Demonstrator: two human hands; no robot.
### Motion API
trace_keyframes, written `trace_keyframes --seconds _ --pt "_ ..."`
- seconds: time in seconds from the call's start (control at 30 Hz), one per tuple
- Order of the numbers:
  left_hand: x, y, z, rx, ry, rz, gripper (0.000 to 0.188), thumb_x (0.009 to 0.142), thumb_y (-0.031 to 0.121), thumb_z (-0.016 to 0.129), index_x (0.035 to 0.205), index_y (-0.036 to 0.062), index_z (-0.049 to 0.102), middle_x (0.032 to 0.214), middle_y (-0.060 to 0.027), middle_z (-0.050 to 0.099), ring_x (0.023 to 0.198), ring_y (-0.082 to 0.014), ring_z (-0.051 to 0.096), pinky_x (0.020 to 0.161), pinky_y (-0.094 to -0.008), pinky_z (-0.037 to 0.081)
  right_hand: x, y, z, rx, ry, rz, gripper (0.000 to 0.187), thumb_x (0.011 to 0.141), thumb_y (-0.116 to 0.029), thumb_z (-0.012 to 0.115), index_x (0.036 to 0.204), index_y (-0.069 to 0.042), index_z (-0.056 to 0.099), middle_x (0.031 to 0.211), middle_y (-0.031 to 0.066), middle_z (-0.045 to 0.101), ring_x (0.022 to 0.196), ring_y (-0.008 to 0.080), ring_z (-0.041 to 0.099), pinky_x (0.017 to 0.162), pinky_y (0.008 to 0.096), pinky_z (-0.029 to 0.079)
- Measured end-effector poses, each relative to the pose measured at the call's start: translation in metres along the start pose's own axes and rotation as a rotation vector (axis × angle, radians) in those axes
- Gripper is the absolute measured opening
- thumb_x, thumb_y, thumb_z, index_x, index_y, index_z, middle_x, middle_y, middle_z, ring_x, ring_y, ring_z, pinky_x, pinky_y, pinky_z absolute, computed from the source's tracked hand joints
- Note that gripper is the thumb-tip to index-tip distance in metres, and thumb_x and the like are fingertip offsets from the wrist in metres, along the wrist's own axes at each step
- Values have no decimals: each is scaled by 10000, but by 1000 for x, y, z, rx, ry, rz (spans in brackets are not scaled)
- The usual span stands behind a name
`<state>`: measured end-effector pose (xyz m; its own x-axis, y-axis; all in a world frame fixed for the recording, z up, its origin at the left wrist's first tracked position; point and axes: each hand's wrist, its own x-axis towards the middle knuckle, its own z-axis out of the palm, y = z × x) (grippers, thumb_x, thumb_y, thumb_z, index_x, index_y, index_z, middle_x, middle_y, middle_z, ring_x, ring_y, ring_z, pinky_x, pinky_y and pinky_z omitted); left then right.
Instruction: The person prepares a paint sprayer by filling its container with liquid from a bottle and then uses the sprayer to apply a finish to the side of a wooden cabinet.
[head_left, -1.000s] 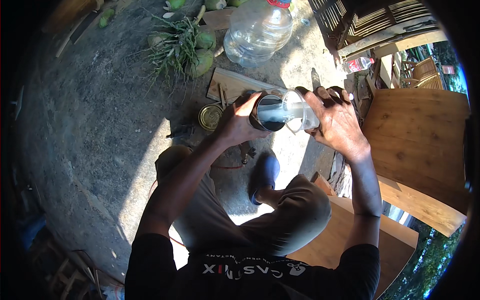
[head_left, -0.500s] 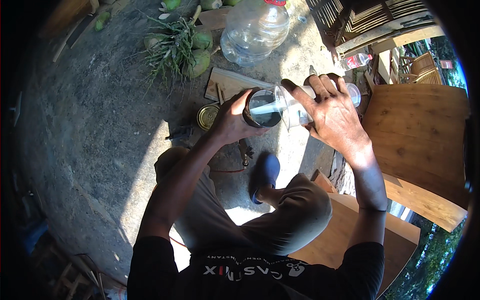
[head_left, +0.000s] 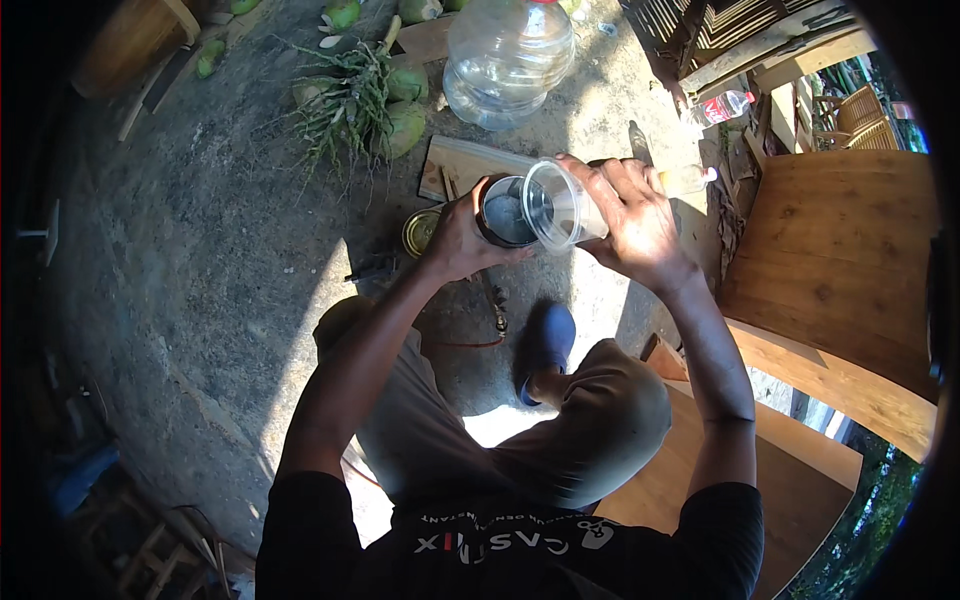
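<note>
My left hand is wrapped round a dark-walled round cup, its mouth facing up, with a greyish, cloudy look inside. My right hand grips a clear plastic cup tipped on its side. The clear cup's rim overlaps the edge of the dark cup; whether they touch I cannot tell. No stream of liquid shows between them. Just beyond my left hand lies a wooden board with thin sticks on it, and a gold-coloured tin stands beside that hand's wrist.
A large clear jug stands ahead, with green coconuts and a stripped stalk bunch to its left. Plastic bottles lie to the right, near wooden panels. A thin hose runs by my blue shoe.
A pale stream ran from the clear cup into the dark cup before; now it is gone. My right hand has come closer to the left, and the clear cup's mouth has turned more into view.
</note>
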<state>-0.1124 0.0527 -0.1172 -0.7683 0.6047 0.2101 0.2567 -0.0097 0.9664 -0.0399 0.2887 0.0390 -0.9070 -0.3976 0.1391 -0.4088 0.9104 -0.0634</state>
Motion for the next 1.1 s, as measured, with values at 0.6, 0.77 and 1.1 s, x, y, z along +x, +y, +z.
trace_keyframes --seconds 0.6,0.77,1.1 --pt "47 -151 31 -31 -76 -300 729 732 129 971 1358 -13 625 1281 -91 697 1172 -180 658 1016 -354 539 -149 157 238 858 854 1109 851 836 -174 920 1504 20 430 1399 174 596 1269 259 611 1110 380 494" --pt "52 -169 29 -59 -9 -418 718 740 121 958 1371 6 635 1280 -71 699 1161 -178 657 1025 -341 524 -106 196 285 758 806 1061 916 793 -249 954 1512 24 457 1436 215 601 1319 292 609 1151 411 471" --pt "54 -203 14 -17 77 -544 717 706 84 968 1352 22 663 1235 -63 722 1127 -178 676 997 -345 542 -14 255 356 888 750 1024 867 773 -200 978 1454 13 486 1386 198 620 1273 275 609 1081 382 508"
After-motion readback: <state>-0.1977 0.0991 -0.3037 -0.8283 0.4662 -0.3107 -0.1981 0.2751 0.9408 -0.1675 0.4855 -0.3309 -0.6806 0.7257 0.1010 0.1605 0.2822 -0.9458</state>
